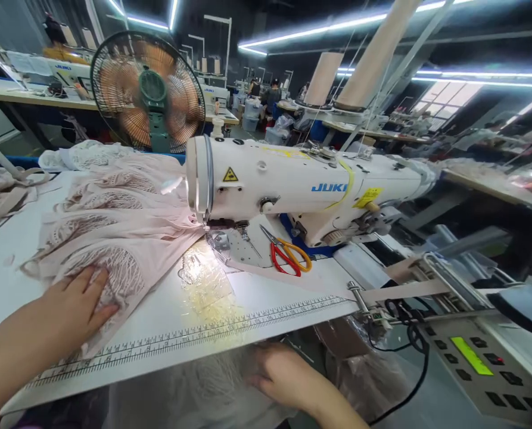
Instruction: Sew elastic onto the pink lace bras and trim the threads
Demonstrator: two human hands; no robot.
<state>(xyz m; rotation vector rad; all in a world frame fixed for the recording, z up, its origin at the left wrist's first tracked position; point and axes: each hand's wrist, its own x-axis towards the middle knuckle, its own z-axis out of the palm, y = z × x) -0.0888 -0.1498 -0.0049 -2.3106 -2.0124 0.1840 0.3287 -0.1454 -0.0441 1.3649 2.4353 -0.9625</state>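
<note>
My left hand (pixel 75 304) lies flat, fingers stretched out, on a pale pink lace garment (pixel 127 238) spread over the white table (pixel 257 298) to the left of the needle. A white JUKI sewing machine (pixel 301 185) stands across the middle. My right hand (pixel 277 372) is below the table's front edge, fingers curled on pale fabric (pixel 203 387) in my lap. What it grips is partly hidden. A printed ruler strip (pixel 194 336) runs along the front edge of the table.
Scissors with red and orange handles (pixel 288 253) lie on the machine bed. A standing fan (pixel 147 89) is behind the garment pile. A control panel with a green display (pixel 475 357) sits at the right. Two thread cones (pixel 373 53) rise behind the machine. More workstations stand further back.
</note>
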